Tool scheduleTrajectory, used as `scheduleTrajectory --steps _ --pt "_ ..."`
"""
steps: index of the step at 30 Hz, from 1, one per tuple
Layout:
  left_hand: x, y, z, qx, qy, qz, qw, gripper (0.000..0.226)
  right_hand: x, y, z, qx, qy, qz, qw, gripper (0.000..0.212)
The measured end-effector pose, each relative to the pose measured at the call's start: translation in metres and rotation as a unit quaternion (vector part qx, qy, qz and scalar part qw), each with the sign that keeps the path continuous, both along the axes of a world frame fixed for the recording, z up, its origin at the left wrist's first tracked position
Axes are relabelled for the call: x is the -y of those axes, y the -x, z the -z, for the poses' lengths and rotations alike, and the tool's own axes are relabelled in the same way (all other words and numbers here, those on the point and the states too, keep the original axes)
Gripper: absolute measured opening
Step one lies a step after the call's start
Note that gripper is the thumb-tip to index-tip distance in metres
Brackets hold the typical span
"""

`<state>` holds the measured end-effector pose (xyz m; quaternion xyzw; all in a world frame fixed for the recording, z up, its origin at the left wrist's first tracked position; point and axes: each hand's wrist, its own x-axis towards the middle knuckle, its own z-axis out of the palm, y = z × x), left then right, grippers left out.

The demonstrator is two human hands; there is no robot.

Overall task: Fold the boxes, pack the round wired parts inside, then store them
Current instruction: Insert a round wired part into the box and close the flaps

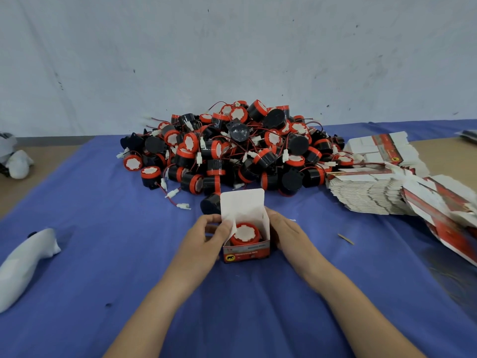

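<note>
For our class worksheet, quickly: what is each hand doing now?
Left hand: pinches the box at its left flap.
Right hand: holds the box's right side.

Colour key for the packing surface.
A blue cloth (103, 254) lies over a tan tabletop (444, 156); the wall (232, 47) is pale grey with dark specks. The round wired parts (232, 148) have black bodies, red-orange rims, white scalloped faces, red wires and white plugs. The box (246, 251) is white inside, its front printed red and grey with a yellow-and-black emblem. The flat box blanks (374, 192) are white with red bands.
</note>
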<state>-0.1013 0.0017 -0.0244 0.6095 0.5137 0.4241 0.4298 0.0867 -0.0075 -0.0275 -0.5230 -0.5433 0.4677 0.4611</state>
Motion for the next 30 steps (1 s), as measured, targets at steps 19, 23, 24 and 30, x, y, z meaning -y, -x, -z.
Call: scheduleTrajectory --steps 19,23,24,30 --pt "-0.005 -0.006 0.005 0.007 -0.006 0.043 0.999 0.022 -0.007 0.0 0.012 0.049 -0.052 -0.004 0.997 0.044" --pt "-0.006 -0.007 0.004 0.016 -0.007 0.045 0.999 0.023 -0.007 -0.001 0.011 0.015 -0.042 0.0 0.999 0.038" --pt "-0.006 -0.007 0.003 0.017 -0.006 0.044 0.999 0.023 -0.007 -0.001 0.011 0.015 -0.04 -0.001 0.999 0.035" --pt "-0.005 -0.007 0.003 0.003 0.0 0.038 0.999 0.019 -0.004 -0.002 0.009 0.016 -0.042 -0.009 0.999 0.022"
